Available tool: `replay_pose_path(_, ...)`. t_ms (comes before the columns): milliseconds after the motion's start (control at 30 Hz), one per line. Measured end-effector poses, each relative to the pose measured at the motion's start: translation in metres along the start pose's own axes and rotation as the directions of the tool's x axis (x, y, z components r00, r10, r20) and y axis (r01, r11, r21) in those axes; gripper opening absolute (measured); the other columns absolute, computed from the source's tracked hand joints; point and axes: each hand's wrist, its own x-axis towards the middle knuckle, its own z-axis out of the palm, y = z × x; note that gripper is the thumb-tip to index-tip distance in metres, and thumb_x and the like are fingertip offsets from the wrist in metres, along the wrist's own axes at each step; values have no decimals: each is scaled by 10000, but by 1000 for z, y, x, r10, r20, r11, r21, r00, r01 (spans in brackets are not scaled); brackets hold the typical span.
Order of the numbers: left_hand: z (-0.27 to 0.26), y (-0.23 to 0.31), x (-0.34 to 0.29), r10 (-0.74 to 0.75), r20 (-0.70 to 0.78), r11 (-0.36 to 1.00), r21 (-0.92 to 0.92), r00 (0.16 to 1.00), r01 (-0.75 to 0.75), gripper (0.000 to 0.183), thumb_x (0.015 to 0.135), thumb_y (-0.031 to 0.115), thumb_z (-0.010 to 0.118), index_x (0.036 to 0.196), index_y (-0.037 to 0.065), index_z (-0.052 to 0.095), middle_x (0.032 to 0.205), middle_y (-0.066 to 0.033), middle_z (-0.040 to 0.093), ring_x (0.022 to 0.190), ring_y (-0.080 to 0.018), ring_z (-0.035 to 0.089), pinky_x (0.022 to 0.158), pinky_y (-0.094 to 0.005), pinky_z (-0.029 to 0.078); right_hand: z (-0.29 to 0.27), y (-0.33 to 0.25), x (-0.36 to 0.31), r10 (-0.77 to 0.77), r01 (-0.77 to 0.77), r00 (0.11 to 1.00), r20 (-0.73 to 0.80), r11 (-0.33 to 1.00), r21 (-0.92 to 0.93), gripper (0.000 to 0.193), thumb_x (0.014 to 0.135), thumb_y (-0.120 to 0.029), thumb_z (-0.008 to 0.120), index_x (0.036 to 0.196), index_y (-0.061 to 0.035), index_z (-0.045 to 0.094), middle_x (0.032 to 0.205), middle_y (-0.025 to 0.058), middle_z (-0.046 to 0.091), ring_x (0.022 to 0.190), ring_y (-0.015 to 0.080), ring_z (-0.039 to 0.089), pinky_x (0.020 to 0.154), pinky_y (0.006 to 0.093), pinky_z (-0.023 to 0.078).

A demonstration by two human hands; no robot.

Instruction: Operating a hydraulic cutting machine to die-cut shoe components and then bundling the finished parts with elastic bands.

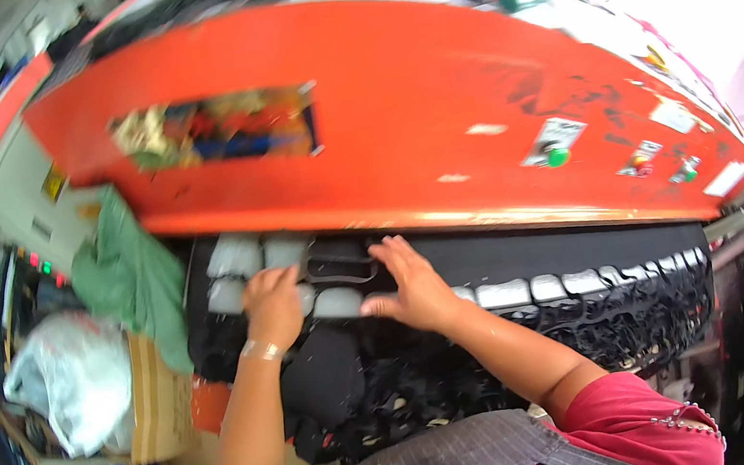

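Note:
My left hand (273, 310) is over the light grey-white rounded pads (226, 297) at the left end of a black work surface. Its fingers are bent downward and drawn together; what lies under the fingertips is hidden. To its right, my right hand (415, 286) has its fingers stretched and its thumb apart, with the fingertips beside a thin black rounded frame (342, 268). That frame lies flat between the two hands. Just below it, near my right thumb, is another pale pad (338, 303).
A large orange-red machine panel (390, 103) with coloured buttons (558, 155) rises behind the work surface. Pale pads joined by black strips (584, 282) run to the right. Tangled black scraps (414, 377) cover the near side. At left are a green cloth (133, 270), white plastic bag (73, 382) and cardboard box (158, 403).

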Motion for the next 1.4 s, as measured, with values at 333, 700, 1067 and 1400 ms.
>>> replay_pose_path(333,17,262,102,380,249,779,-606,891,-162,251,885,264,570,966,45,662,924,-134,639,879,-303,612,748,-384,491,-320,190,-114,13,-318,325,-946,943,-97,434,1013,-240,358,1333,50,407,1392,164,408,1298,259,372,1101,373,256)
replay_pose_path(700,-3,327,137,305,54,801,-555,951,-226,279,852,263,529,688,48,598,658,-174,591,655,-380,601,596,-480,484,-439,285,-150,62,-463,108,-992,886,5,788,956,-574,273,1427,56,226,1503,216,206,1394,323,199,1133,417,159)
replay_pose_path(1067,0,218,-73,-49,387,994,-69,921,82,411,863,426,556,686,66,643,732,-109,620,752,-294,627,682,-411,506,-411,144,-98,-104,-10,231,-967,994,-109,479,999,-305,330,1242,80,480,1283,164,497,1217,242,452,1064,372,319)
replay_pose_path(1400,14,223,-80,-49,80,994,-94,996,56,330,795,348,601,625,67,630,657,-104,601,688,-291,595,664,-416,477,-178,-69,14,-431,667,719,-545,648,368,278,868,-105,552,1097,51,531,1095,190,576,1033,266,538,936,378,404)
